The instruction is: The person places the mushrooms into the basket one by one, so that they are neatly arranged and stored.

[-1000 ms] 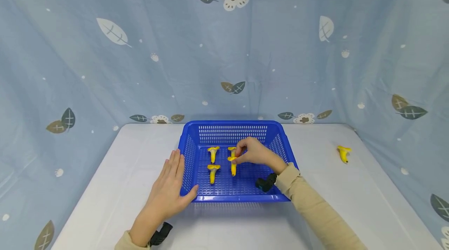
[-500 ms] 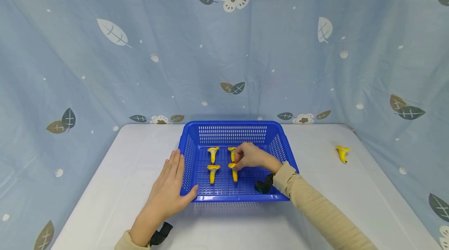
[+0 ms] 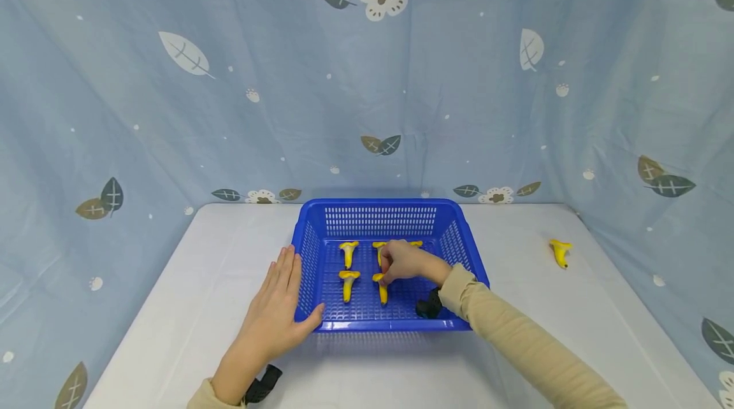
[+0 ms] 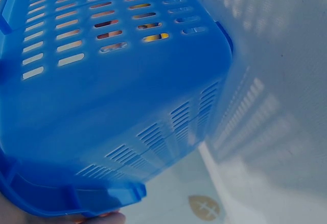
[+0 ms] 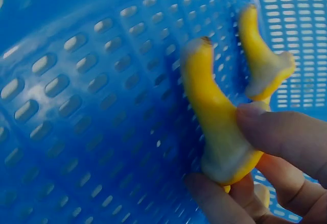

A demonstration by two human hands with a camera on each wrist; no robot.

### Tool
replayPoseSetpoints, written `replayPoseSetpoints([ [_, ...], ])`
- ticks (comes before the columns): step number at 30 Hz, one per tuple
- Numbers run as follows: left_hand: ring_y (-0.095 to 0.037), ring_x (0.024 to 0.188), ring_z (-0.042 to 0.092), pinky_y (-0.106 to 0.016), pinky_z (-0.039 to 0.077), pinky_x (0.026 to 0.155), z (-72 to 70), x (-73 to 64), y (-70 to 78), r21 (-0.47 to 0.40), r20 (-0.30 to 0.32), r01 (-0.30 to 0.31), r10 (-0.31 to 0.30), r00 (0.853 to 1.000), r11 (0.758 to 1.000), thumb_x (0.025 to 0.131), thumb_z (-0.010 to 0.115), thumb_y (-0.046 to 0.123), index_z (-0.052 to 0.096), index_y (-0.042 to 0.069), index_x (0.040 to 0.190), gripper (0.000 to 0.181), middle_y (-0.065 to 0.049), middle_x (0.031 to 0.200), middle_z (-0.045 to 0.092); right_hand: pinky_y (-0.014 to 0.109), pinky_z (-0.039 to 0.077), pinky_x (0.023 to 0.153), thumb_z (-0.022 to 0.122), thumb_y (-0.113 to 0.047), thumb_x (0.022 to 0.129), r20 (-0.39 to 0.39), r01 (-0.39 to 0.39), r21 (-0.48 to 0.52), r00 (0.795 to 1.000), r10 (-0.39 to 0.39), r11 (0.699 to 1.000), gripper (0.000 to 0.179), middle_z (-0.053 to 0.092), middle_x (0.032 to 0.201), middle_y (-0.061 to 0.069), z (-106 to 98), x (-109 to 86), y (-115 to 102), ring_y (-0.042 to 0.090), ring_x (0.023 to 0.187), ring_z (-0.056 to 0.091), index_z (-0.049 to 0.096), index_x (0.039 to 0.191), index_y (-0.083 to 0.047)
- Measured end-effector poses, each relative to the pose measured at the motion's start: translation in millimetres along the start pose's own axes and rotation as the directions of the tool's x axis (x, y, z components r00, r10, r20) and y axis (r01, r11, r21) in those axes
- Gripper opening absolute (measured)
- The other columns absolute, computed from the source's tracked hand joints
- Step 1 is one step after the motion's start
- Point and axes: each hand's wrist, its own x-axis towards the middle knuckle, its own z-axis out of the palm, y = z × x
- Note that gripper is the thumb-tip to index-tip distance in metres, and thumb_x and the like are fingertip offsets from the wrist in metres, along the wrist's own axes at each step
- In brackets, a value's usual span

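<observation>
A yellow mushroom [image 3: 383, 292] with a flared cap stands out below my right hand [image 3: 406, 261], whose thumb and fingers pinch it near the cap, low over the basket floor. The right wrist view shows the pinched mushroom [image 5: 209, 106] close up, stem pointing away from the palm. Flat along the left rim of the blue basket [image 3: 390, 325] rests my left hand [image 3: 272, 310], fingers straight and thumb spread over the front corner. In the left wrist view the basket's slotted wall [image 4: 102, 112] fills most of the picture, with fingertips [image 4: 110, 219] under the rim.
Inside the basket lie several more mushrooms: two at the left [image 3: 348, 255], and others behind my right hand, partly hidden. One mushroom [image 3: 561, 253] lies on the white table [image 3: 573, 313] at the far right. A blue patterned curtain [image 3: 264, 109] hangs behind.
My right hand has moved toward the near side of the basket and lower, carrying the mushroom with it. Another mushroom behind the hand now shows. The left hand has stayed still.
</observation>
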Motion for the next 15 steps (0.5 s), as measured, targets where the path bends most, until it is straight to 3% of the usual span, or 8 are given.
replayPoseSetpoints([
  [15, -0.043, 0.148, 0.017, -0.049, 0.017, 0.121, 1.5, -0.3, -0.5, 0.000, -0.017, -0.010, 0.010, 1.000, 1.000, 0.086, 0.066, 0.045, 0.027, -0.014, 0.149, 0.095, -0.030, 0.159, 0.018, 0.021, 0.039, 0.055, 0.085, -0.010, 0.076, -0.006, -0.041, -0.037, 0.999, 0.041, 0.998, 0.025, 0.056, 0.067, -0.003, 0.4, 0.9, -2.4, 0.011, 0.062, 0.049, 0.060, 0.071, -0.011],
])
